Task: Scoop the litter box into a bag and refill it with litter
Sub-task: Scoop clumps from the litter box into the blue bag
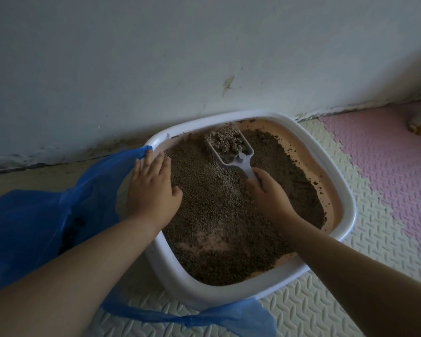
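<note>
- Gripping the scoop point(231, 148) handle in curled right hand point(269, 192) fingers, clump point(226, 141) loaded, inside the litter box point(346, 190) at the floor's point(350, 288) far edge.
- Resting left hand point(153, 190) fingers flat and straight on the box rim, touching the bag point(34, 227).
- Risking spillage onto the floor while crossing to the sagging bag mouth.

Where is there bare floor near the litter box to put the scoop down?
The cream mat right of the litter box, between its rim and the pink mat, is bare. So is the pink mat, up to a small object by the wall. The left side is crowded: the blue bag lies against the box and wraps its front.
</note>
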`<action>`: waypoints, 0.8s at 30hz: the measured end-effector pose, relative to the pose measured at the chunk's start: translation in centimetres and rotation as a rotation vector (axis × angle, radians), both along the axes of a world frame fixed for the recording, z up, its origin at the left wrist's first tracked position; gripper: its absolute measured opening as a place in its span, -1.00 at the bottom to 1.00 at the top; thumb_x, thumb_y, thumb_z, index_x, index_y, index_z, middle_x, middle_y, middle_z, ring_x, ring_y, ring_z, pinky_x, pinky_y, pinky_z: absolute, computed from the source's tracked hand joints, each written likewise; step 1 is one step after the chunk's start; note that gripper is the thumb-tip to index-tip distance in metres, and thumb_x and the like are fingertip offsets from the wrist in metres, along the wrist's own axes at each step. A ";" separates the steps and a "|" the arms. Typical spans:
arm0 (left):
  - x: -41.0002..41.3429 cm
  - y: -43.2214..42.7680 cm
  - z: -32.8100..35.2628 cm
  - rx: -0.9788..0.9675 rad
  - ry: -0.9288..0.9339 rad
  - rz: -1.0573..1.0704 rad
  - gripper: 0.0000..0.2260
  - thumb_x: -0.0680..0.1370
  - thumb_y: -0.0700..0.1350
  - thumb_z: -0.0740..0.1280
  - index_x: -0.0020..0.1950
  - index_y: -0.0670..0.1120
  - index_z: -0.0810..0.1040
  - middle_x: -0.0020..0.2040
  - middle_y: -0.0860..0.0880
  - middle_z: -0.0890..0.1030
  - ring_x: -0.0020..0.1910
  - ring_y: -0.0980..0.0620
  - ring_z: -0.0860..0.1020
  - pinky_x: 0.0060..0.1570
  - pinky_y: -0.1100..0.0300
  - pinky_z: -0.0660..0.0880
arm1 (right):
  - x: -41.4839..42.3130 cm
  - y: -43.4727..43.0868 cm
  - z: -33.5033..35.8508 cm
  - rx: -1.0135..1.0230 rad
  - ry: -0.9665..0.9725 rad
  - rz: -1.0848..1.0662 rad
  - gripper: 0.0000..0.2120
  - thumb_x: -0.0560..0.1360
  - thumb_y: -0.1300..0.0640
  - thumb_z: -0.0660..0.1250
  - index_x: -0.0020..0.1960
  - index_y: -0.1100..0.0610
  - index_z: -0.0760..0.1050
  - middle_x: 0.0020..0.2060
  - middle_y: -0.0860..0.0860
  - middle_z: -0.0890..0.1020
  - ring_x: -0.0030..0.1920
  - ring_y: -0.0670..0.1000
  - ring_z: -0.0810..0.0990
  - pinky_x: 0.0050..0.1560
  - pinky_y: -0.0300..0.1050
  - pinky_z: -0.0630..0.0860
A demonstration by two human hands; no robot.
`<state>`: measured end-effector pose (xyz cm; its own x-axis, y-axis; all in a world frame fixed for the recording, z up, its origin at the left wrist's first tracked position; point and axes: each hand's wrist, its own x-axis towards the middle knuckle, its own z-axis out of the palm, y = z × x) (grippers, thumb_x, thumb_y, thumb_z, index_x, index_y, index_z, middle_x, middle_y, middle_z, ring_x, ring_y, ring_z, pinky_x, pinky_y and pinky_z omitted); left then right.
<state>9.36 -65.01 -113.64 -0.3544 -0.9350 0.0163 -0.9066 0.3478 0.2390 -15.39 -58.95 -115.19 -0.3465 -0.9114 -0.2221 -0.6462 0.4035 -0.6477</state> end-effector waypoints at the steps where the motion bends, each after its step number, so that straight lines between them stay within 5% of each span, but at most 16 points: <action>1: 0.0 0.0 0.0 -0.002 -0.001 0.001 -0.39 0.58 0.04 0.13 0.55 -0.15 0.03 0.57 -0.09 0.01 0.54 -0.05 -0.19 0.50 0.01 -0.20 | 0.1 0.7 0.5 -0.032 -0.036 -0.007 -0.64 0.62 -0.03 0.16 0.39 0.01 0.34 -0.03 -0.12 0.57 -0.14 -0.09 0.55 -0.21 -0.12 0.46; 5: -0.1 0.0 0.0 -0.006 0.015 0.004 -0.40 0.57 0.03 0.15 0.55 -0.15 0.06 0.57 -0.09 0.01 0.54 -0.05 -0.17 0.50 0.02 -0.19 | 0.3 3.0 2.1 -0.103 -0.032 0.008 -0.68 0.61 -0.04 0.17 0.35 -0.04 0.36 -0.05 -0.16 0.57 -0.12 -0.15 0.56 -0.12 -0.07 0.54; 10: 0.0 0.0 0.0 -0.015 0.007 0.003 -0.40 0.57 0.03 0.16 0.55 -0.16 0.08 0.57 -0.10 0.02 0.54 -0.06 -0.15 0.50 0.01 -0.18 | 0.7 4.8 3.1 -0.141 -0.043 -0.013 -0.78 0.60 -0.02 0.19 0.24 -0.08 0.41 -0.18 -0.13 0.58 -0.24 -0.14 0.54 -0.28 -0.14 0.48; 21: 0.0 -0.1 0.0 -0.016 0.009 0.004 -0.40 0.57 0.03 0.15 0.55 -0.16 0.07 0.56 -0.11 0.04 0.54 -0.06 -0.14 0.50 0.01 -0.19 | 1.4 6.6 3.4 -0.112 0.031 0.027 -0.82 0.58 0.01 0.24 0.16 -0.17 0.38 -0.25 -0.16 0.58 -0.26 -0.17 0.54 -0.31 -0.21 0.44; 24: 0.0 -0.1 -0.1 -0.018 0.008 0.005 -0.40 0.57 0.04 0.15 0.55 -0.15 0.06 0.56 -0.10 0.04 0.54 -0.06 -0.15 0.50 0.02 -0.20 | 1.2 7.1 3.2 -0.083 0.049 -0.007 -0.77 0.58 -0.01 0.23 0.23 -0.11 0.40 -0.24 -0.17 0.58 -0.25 -0.20 0.55 -0.23 -0.10 0.51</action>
<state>9.37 -65.07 -113.77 -0.3491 -0.9364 0.0362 -0.9066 0.3473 0.2395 -14.22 -51.88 -111.96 -0.3614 -0.9235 -0.1289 -0.6756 0.3546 -0.6464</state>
